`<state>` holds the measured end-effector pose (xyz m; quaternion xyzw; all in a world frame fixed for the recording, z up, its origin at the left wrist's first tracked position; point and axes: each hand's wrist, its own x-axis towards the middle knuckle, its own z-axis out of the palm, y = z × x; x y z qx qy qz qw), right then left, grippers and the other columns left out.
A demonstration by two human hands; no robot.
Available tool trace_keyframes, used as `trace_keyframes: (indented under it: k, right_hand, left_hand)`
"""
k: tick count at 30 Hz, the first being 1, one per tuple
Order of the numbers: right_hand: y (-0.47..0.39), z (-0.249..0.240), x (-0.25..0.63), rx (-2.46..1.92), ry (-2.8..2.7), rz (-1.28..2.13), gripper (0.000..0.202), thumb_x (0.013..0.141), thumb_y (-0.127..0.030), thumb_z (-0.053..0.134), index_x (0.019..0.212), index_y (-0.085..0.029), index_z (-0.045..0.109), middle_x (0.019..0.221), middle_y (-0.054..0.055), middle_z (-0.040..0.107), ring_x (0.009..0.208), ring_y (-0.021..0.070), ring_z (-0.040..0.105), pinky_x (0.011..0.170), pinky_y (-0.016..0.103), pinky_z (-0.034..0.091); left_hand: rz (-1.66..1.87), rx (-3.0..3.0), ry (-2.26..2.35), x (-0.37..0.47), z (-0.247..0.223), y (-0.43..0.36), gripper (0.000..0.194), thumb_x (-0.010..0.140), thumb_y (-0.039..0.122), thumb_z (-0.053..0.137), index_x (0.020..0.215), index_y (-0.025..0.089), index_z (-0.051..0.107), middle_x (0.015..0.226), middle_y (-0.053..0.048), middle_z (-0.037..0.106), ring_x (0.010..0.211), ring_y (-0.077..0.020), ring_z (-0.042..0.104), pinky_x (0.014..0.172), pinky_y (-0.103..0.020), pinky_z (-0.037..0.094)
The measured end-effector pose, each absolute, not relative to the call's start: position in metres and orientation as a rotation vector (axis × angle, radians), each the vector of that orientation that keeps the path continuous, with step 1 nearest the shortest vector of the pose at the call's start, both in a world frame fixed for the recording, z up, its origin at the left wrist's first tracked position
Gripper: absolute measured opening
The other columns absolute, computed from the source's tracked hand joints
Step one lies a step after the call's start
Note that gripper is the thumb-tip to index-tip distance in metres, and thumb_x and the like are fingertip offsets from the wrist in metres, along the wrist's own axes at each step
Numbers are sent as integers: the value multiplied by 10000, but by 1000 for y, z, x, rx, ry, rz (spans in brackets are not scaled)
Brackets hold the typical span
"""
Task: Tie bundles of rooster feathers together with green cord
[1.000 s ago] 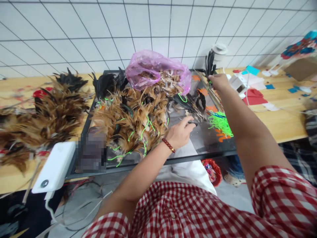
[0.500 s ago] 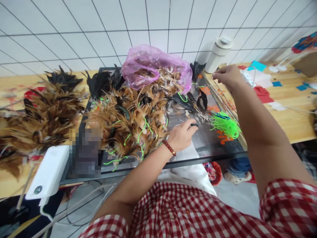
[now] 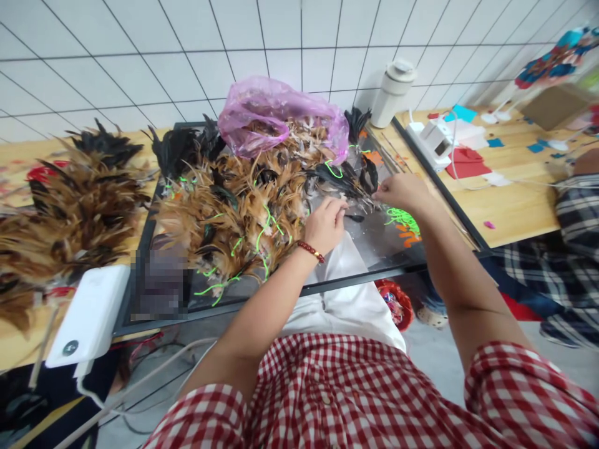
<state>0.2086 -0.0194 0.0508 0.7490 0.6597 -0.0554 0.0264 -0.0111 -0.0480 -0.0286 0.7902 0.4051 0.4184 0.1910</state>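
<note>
My left hand point(image 3: 325, 223), with a beaded bracelet at its wrist, is over the dark tray near its front. Its fingers are curled together, and I cannot make out what they hold. Just right of its fingertips lies a small black feather point(image 3: 354, 218). My right hand point(image 3: 405, 192) has thumb and fingers pinched by the quill ends of some dark feathers point(image 3: 369, 174); anything in the pinch is too small to tell. Beneath that hand is a bunch of bright green cord point(image 3: 403, 219), partly hidden. A large heap of brown feathers point(image 3: 262, 206) with green ties covers the tray's left half.
A pink plastic bag point(image 3: 276, 112) of feathers sits at the back, with a white bottle point(image 3: 394, 93) to its right. Left are more feathers point(image 3: 79, 206) and a white power bank point(image 3: 88, 315). A power strip point(image 3: 430, 146) lies right; another person's plaid clothing point(image 3: 580, 231) shows at the right edge.
My right hand has come down from near the bottle to the dark feathers. My left hand has drawn back left from the small black feather. The view has turned slightly right.
</note>
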Motion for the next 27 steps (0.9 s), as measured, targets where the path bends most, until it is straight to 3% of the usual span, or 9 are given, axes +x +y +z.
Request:
trace_keyframes:
  k: [5,7,11,14,16,18,23,24,27]
  right_hand:
    - [-27,39,223,2425,2158,-350,156,761,-246,713,624,-190,666,630,25,635,694,183,602,621,303,366]
    - [-31,39,227,2605,2249,-548,186,745,-262,741,611,-187,636,567,3,581,640,161,572,606,288,373]
    - [-41,32,205,2723,2331,-1504,356,638,-421,877,679,-201,600,578,1,599,563,143,544,538,270,382]
    - [-44,20,174,2524,2469,-1972,515,516,-534,936,672,-199,578,613,3,614,549,120,517,520,258,371]
    - [-41,15,161,2421,2563,-2014,527,481,-541,941,632,-184,584,601,-11,583,555,100,486,540,254,370]
    - [-32,13,159,2403,2602,-1933,457,537,-509,907,620,-171,613,590,-22,558,561,89,456,562,255,367]
    - [-4,20,181,2948,2609,-1107,204,675,-335,791,702,-159,692,614,-16,586,606,116,479,619,278,376]
    - [-2,20,183,2946,2620,-1081,211,681,-342,794,710,-156,699,626,-11,596,616,118,486,627,281,379]
    - [-5,17,176,2521,2662,-1652,372,675,-496,839,773,-153,730,704,11,654,612,106,483,597,267,369]
  left_hand:
    - [1238,2054,1126,-9,-28,-43,163,895,92,562,954,175,690,1042,-83,732,1002,-193,685,920,-321,544]
    - [1230,1827,1113,-5,-25,-42,157,870,59,583,918,167,687,1013,-70,734,924,-168,698,864,-301,565]
    - [1063,1232,1038,4,-15,-43,89,917,108,596,909,145,677,868,-32,714,665,-102,674,614,-225,544]
    - [965,997,945,7,-8,-46,54,920,109,637,894,131,679,798,-12,717,617,-77,671,603,-200,544]
    - [901,939,945,6,-4,-48,115,921,91,640,813,120,664,687,5,690,545,-64,638,575,-187,523]
    - [873,901,967,3,-1,-48,194,942,95,615,752,118,645,585,21,641,470,-56,582,521,-178,477]
    - [924,712,883,-5,2,-43,239,1020,174,512,825,130,641,604,9,663,481,-65,598,522,-180,466]
    - [931,680,870,-6,3,-42,233,1023,179,507,839,132,641,610,9,666,488,-66,604,529,-179,468]
    - [929,635,860,-6,2,-40,181,1002,190,559,853,136,646,613,15,662,497,-63,604,540,-172,463]
